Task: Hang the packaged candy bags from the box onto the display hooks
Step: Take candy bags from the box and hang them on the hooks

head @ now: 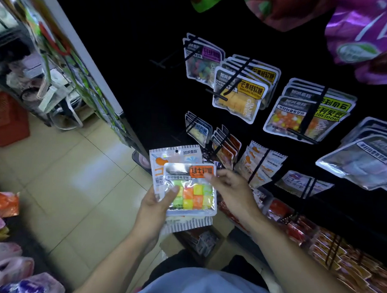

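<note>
At lower centre of the frame, the left hand (156, 202) grips a light, crinkly clear-windowed bag of coloured candy cubes (191, 188) stacked on a white striped-edge packet (165, 158), while the right hand (227, 186) pinches its orange-labelled top corner, probably best held near the hang hole.

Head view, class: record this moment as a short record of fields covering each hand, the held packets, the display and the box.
left hand: grips both packets from below
right hand: pinches front packet's top corner
front packet: clear bag of coloured candy cubes, orange label
back packet: white bag with striped edges
display hooks: black pegs, several loaded
cardboard box: on floor, open
</note>
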### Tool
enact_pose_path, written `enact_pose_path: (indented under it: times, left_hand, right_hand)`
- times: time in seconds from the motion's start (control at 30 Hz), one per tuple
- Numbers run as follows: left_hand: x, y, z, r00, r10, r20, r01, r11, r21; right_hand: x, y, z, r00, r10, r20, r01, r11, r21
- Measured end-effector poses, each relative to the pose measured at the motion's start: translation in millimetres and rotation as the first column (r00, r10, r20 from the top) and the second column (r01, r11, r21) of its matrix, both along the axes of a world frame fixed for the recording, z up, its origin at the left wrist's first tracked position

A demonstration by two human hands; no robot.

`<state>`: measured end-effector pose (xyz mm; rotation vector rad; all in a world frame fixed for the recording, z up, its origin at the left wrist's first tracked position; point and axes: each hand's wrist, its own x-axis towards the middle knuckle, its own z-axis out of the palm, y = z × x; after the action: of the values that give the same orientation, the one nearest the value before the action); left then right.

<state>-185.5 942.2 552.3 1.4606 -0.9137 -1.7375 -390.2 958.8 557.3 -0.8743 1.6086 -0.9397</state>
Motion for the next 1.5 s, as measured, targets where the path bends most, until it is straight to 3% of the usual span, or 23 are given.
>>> enact_pose_path:
  times: [0.1, 0.27, 0.47, 0.57, 0.67, 0.83, 0.97, 1.37, 1.5]
  left_hand:
    - [-2, -5, -2, 1.0, -0.017, 0.009, 0.018, 1.0, -0.019]
    - [9, -15, -10, 0.999, 0.041, 0.031, -0.042, 0.999, 0.005]
    - [34, -22, -15, 0.986, 0.147, 0.075, -0.148, 0.989, -0.001]
    - [42, -23, -21, 0.978, 0.191, 0.081, -0.192, 0.981, 0.005]
    - [45, -23, -24, 0.977, 0.191, 0.094, -0.193, 0.981, 0.018]
    - [47, -21, -24, 0.978, 0.18, 0.103, -0.182, 0.983, 0.009]
    - [51, -15, -19, 0.977, 0.188, 0.101, -0.186, 0.982, -0.024]
    - [44, -9, -17, 0.979, 0.197, 0.05, -0.196, 0.98, -0.016]
    - [44, -8, -16, 0.978, 0.202, 0.043, -0.202, 0.979, -0.008]
  right_hand:
    - [5, 4, 1, 0.997, -0.037, 0.061, 0.036, 0.999, 0.012]
    - [-12, 2, -3, 0.993, -0.12, 0.006, 0.119, 0.99, 0.077]
    - [-49, -1, -24, 0.918, -0.05, -0.392, 0.088, 0.993, 0.078]
    - [-51, -14, -38, 0.804, 0.064, -0.591, -0.004, 0.995, 0.102]
    - [-45, -34, -48, 0.729, 0.1, -0.677, -0.03, 0.993, 0.115]
    - [-43, -70, -69, 0.677, 0.233, -0.698, -0.101, 0.969, 0.226]
    - [-44, -88, -83, 0.749, 0.247, -0.615, -0.091, 0.958, 0.273]
    - [-45, -90, -83, 0.75, 0.264, -0.606, -0.153, 0.961, 0.23]
    - [-45, -96, -81, 0.778, 0.189, -0.599, -0.085, 0.977, 0.197]
